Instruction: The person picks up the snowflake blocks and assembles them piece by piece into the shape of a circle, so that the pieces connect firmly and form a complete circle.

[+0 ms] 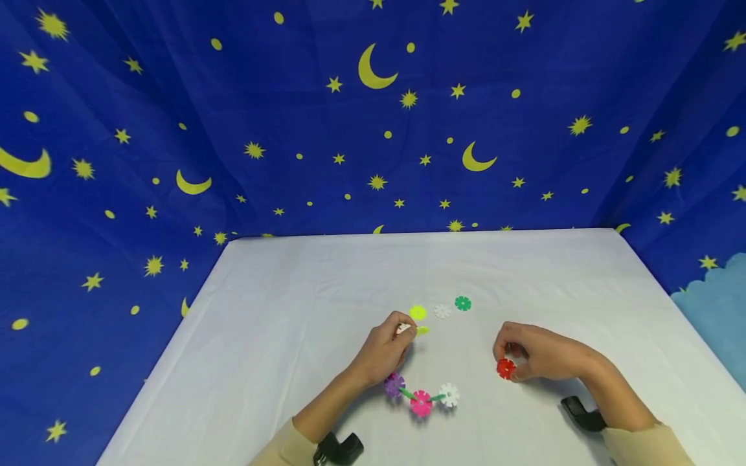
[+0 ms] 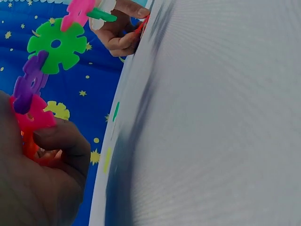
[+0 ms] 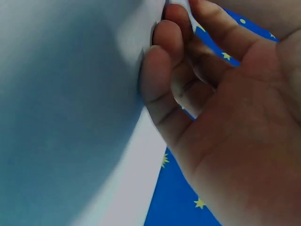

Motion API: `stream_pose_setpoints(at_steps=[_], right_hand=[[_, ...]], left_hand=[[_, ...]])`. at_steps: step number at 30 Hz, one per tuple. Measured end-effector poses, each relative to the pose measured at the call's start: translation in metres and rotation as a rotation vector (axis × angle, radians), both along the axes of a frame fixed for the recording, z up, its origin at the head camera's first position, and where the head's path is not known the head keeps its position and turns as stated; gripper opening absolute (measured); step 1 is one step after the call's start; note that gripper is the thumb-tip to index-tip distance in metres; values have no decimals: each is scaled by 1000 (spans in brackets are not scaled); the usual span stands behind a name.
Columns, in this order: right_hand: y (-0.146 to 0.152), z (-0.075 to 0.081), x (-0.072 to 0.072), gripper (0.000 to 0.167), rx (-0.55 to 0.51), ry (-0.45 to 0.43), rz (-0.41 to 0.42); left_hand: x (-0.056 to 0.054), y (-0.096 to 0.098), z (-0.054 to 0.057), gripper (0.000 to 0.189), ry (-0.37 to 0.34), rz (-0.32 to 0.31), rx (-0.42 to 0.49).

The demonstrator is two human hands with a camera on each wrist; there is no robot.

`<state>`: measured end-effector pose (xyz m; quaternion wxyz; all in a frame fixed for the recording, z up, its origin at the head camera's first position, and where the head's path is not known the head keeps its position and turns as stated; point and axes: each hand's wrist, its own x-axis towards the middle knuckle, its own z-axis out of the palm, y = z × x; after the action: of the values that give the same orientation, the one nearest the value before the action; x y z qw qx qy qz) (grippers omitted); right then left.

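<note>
My left hand grips one end of a chain of notched plastic discs, over the table's middle. From its fingers the chain curves through a purple disc and a pink disc to a white disc. Edge-on in the head view, a green disc shows its face in the left wrist view. Another pink disc sits close to the thumb, beside orange-red and yellow pieces. Farther right, my right hand pinches a loose red disc low at the tabletop; the right wrist view hides that disc.
Beyond the left hand, a yellow disc, a white notched disc and a loose green disc lie in a row on the white table. A blue star-patterned curtain surrounds the table's back and sides.
</note>
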<state>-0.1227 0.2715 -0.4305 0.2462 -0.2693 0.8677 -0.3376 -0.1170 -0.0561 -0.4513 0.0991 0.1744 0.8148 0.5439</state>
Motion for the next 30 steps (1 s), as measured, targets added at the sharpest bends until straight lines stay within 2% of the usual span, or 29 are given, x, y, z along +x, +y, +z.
stream_pose_setpoints(at_steps=[6,10,16,18,23,25,30], right_hand=[[-1,-2,-3,15,-72,-32,-26],[-4,-4,-5,9,-97,10,-91],[-16,-7,-11,11,-196,52,-165],[-21,-7,-13,14,-230,47,-179],[-32,-4,-19,14,-271,21,-207],[-36,-3,-22,12,-282,14,-219],[-44,-1,-26,11,-314,1,-255]], left_hand=[[0,-1,1,19,-19,36,7],[-1,-1,0,14,-25,42,32],[-2,-1,-1,11,-26,31,88],[1,-1,6,12,-34,28,93],[1,1,7,13,-47,30,96],[-2,0,-1,13,-41,26,95],[-2,-1,-3,12,-37,26,79]])
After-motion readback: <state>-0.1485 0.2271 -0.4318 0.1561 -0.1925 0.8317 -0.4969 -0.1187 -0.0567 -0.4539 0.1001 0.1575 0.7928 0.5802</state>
